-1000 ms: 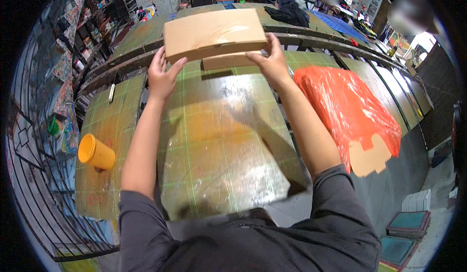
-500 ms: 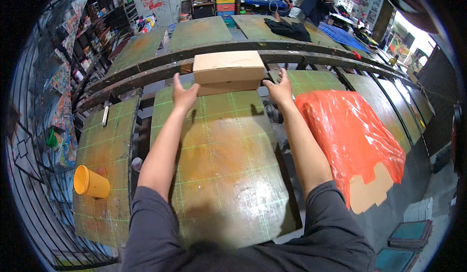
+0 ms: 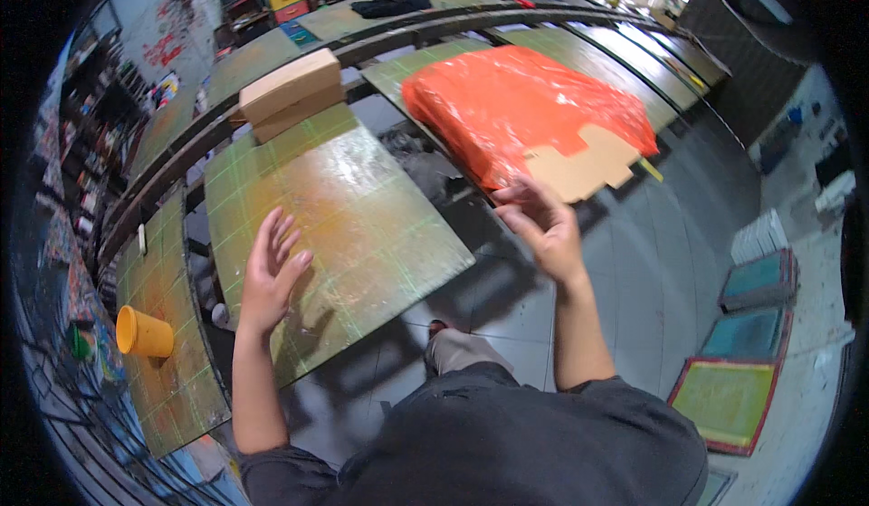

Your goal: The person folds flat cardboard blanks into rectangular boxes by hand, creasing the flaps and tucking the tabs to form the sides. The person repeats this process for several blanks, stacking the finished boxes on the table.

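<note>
A closed cardboard box (image 3: 291,95) rests at the far end of a green, stained table board (image 3: 362,225), with no hand on it. My left hand (image 3: 272,271) hovers open over the near part of that board, fingers spread. My right hand (image 3: 541,224) is open in the air, close to the near edge of a flat cardboard stack (image 3: 579,167) wrapped in orange plastic (image 3: 516,103) on the neighbouring board. Neither hand holds anything.
An orange cup (image 3: 143,332) stands on a narrow green board at the left. Framed screens (image 3: 733,397) lie on the grey floor at the right. More long green boards run across the back, with dark cloth (image 3: 391,3) on one. Shelving lines the left wall.
Both hands have let go of the cardboard box, which now sits at the far end of the board. My view has swung right, and my right hand has moved toward the orange-wrapped stack.
</note>
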`<state>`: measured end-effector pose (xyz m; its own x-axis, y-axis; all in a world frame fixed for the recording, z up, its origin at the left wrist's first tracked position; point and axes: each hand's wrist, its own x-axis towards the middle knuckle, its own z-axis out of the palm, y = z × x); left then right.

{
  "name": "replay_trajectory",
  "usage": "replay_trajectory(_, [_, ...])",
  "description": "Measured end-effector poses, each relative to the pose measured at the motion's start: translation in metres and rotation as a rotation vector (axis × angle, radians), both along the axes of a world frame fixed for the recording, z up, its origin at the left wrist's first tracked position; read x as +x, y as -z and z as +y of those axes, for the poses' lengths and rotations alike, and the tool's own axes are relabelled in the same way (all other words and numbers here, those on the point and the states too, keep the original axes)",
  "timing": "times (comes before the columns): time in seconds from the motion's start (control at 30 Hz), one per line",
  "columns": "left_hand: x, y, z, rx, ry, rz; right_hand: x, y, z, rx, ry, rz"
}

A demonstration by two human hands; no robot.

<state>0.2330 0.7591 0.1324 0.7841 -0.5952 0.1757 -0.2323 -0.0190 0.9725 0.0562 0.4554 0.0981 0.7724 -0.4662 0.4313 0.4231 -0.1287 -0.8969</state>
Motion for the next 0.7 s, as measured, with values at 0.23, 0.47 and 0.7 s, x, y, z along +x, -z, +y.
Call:
replay_trajectory(0.23, [-0.082, 0.03, -0.037, -0.087, -0.001, 0.143, -0.102, 0.012, -0.121, -0.656, 0.739, 0.279])
replay_trajectory(0.47, [-0.137, 0.049, -0.147, -0.17, 0.014, 0.211, -0.074, 0.03, -0.204, -1.215, 0.547, 0.543])
replay_trajectory(0.7, [-0.186, 0.061, -0.211, -0.165, -0.095, 0.315, -0.089, 0.017, -0.228, -1.046, 0.5, 0.079])
